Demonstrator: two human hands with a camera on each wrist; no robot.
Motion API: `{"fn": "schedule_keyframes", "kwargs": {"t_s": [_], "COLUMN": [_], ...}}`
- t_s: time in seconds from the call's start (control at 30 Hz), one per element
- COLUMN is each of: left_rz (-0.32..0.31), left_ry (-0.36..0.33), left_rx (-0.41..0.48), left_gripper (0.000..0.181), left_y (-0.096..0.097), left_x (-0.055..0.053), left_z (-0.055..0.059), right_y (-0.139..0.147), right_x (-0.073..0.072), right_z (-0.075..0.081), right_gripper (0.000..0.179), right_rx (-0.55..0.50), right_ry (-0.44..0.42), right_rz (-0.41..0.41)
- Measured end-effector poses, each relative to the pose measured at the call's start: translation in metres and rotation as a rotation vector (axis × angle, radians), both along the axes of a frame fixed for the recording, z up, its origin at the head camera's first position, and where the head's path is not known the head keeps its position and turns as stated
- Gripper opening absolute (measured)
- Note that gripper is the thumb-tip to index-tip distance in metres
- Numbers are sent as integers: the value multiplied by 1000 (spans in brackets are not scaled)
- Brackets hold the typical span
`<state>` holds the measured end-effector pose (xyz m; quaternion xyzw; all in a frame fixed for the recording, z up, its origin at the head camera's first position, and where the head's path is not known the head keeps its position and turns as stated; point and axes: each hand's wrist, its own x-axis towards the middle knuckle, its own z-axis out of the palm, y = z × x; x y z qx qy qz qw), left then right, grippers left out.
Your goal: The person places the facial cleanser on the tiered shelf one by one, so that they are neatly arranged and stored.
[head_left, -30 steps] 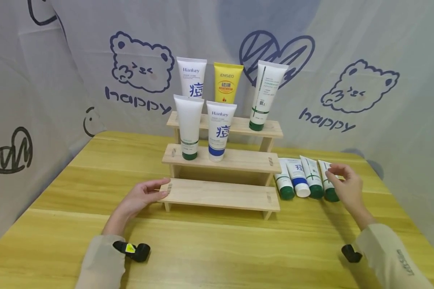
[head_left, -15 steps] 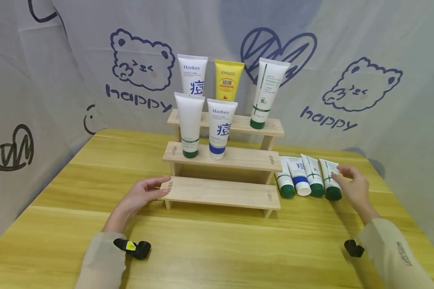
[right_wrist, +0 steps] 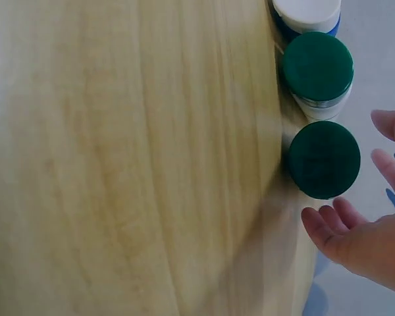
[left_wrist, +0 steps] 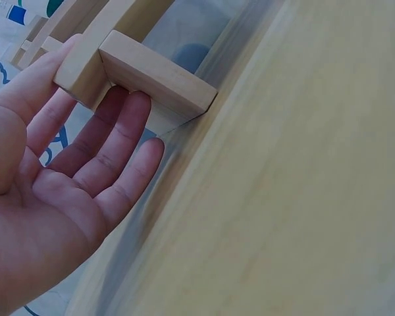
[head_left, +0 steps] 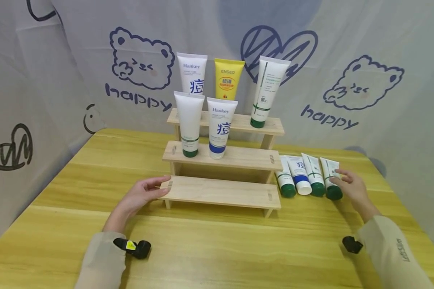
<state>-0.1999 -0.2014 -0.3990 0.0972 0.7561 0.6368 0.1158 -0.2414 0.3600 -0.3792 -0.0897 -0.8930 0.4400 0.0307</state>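
Note:
A three-step wooden display stand (head_left: 217, 194) stands mid-table. My left hand (head_left: 142, 195) holds the left end of its lowest step, thumb and fingers about the board's end. In the left wrist view, fingertips (left_wrist: 139, 105) reach under the board beside its leg. Right of the stand, several squeeze tubes lie in a row, caps towards me. My right hand (head_left: 354, 192) is at the rightmost white tube (head_left: 330, 170), its fingers loosely bent and spread. In the right wrist view, that tube's green cap (right_wrist: 324, 159) sits between the thumb side and the other fingers.
On the middle step stand a white green-capped tube (head_left: 189, 124) and a blue-banded Hankey tube (head_left: 221, 124). The top step bears another Hankey tube (head_left: 192, 74), a yellow tube (head_left: 228, 78) and a white green-capped tube (head_left: 269, 88). A printed curtain (head_left: 209, 24) hangs behind.
My right hand has drawn slightly right from over the rightmost lying tube to its right side, uncovering more of it. The left hand stays on the stand; the head view tilts slightly.

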Motion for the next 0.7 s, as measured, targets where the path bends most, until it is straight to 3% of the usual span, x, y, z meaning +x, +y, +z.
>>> {"fn": "schedule_keyframes", "kwargs": {"t_s": [0.3, 0.4, 0.5, 0.6, 0.63, 0.7], "left_rz": [1, 8, 9, 12, 9, 12], "left_ry": [5, 6, 9, 5, 9, 8], "left_rx": [-4, -8, -3, 3, 3, -1], "left_gripper": [52, 51, 51, 51, 51, 51], "left_y": [0, 0, 0, 1, 1, 1], "left_x": [0, 0, 1, 1, 1, 1], "left_z": [1, 0, 1, 1, 1, 1], "right_y": [3, 3, 20, 26, 26, 14], "right_x": [-3, -5, -20, -26, -26, -17], "right_z": [-5, -4, -24, -32, -33, -20], "right_gripper": [64, 68, 79, 83, 82, 72], "right_rx": [-52, -54, -38, -34, -39, -56], "right_ry": [-69, -126, -165, -181, -177, -173], "right_rz": [50, 65, 87, 79, 80, 84]}}
